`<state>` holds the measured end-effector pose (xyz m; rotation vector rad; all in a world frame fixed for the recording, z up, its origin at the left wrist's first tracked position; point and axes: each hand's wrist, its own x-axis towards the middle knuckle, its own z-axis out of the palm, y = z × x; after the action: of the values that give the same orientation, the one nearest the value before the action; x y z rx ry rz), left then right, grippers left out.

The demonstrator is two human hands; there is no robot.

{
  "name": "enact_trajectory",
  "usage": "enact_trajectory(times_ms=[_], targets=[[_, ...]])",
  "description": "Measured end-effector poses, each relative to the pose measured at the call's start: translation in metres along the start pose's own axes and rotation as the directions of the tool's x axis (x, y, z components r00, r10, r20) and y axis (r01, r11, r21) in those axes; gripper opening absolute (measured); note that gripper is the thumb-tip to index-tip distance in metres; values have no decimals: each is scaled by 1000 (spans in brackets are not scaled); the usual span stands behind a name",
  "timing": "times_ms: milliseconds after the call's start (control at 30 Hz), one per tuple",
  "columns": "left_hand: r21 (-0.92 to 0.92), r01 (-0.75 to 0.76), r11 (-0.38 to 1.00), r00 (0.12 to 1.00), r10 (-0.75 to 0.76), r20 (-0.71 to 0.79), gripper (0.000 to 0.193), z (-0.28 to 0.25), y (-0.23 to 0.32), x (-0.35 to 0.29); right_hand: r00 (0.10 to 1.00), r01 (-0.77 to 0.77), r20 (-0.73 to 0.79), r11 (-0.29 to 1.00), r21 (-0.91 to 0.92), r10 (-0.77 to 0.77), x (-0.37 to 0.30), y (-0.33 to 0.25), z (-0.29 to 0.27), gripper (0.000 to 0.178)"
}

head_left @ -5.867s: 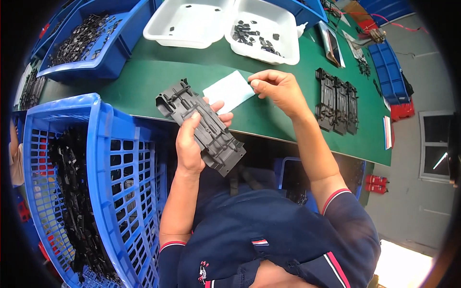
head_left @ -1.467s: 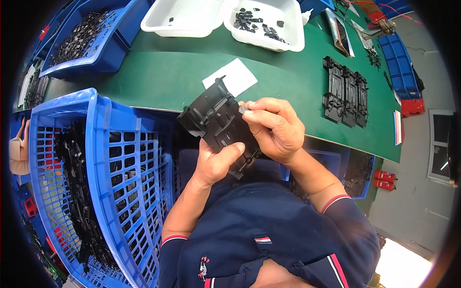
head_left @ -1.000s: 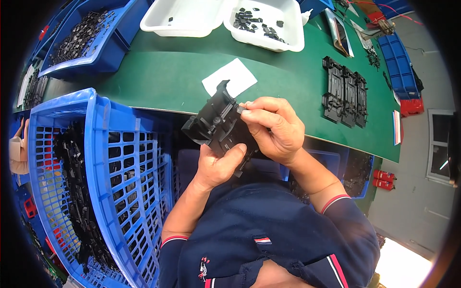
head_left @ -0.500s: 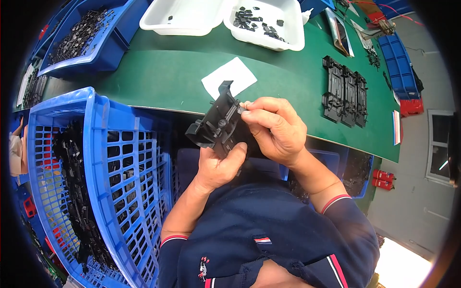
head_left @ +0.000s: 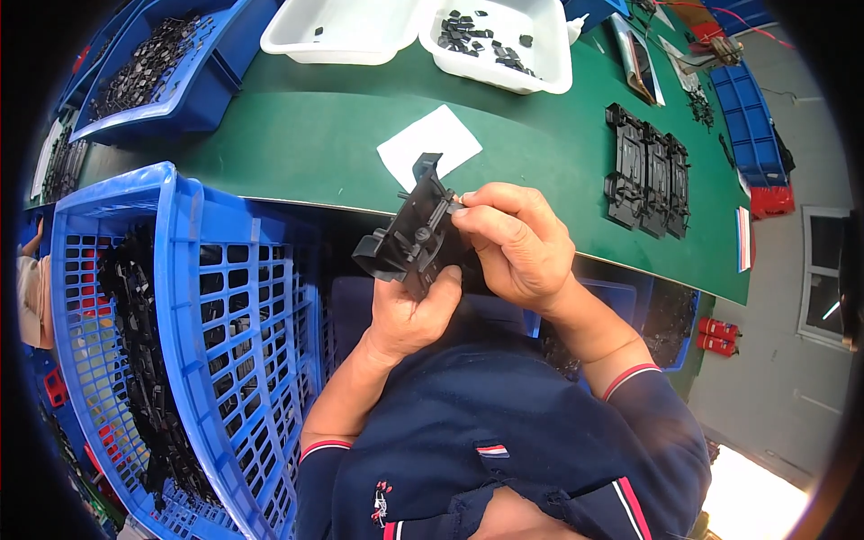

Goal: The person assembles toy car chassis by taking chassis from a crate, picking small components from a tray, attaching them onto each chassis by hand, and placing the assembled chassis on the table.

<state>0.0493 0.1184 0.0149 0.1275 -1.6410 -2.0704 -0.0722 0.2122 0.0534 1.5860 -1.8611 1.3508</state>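
Observation:
A black moulded plastic part (head_left: 416, 236), with a wing-like flap at each end and a small round boss, is tilted just in front of the table's near edge. My left hand (head_left: 410, 315) is closed around its lower side, the thumb pressed on it. At the part's right edge, the thumb and fingers of my right hand (head_left: 520, 241) are pinched together. Whether a small piece lies between those fingertips is too hard to make out. Beyond the part, a white sheet of paper (head_left: 441, 137) lies on the green table (head_left: 315, 117).
Two white trays (head_left: 346, 54) stand at the back; the right one holds several small black pieces. Similar black parts (head_left: 646, 171) lie in a row at the right. A blue bin (head_left: 171, 115) of small pieces stands far left, and a blue mesh crate (head_left: 166, 270) rises near my left arm.
The black plastic part has shifted very slightly to the right and turned a little in my left hand. My right fingertips stay at its right edge.

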Motion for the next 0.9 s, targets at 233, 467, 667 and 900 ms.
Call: enact_trajectory(times_ms=[233,467,667,900], targets=[[-1,23,1000,1000,-23,-21,51,1,2,0,1000,23,6,999,-28,-23,2,0,-1,35],[-21,-21,1000,999,20,-50,50,2,-7,-3,998,57,19,997,-61,-56,2,1,0,35],[23,-119,993,991,120,-58,48,2,-11,-3,998,38,48,997,-65,-35,0,-2,0,29],[35,-98,995,993,100,-61,45,2,-11,-5,997,71,41,996,-44,-70,-2,2,2,30]])
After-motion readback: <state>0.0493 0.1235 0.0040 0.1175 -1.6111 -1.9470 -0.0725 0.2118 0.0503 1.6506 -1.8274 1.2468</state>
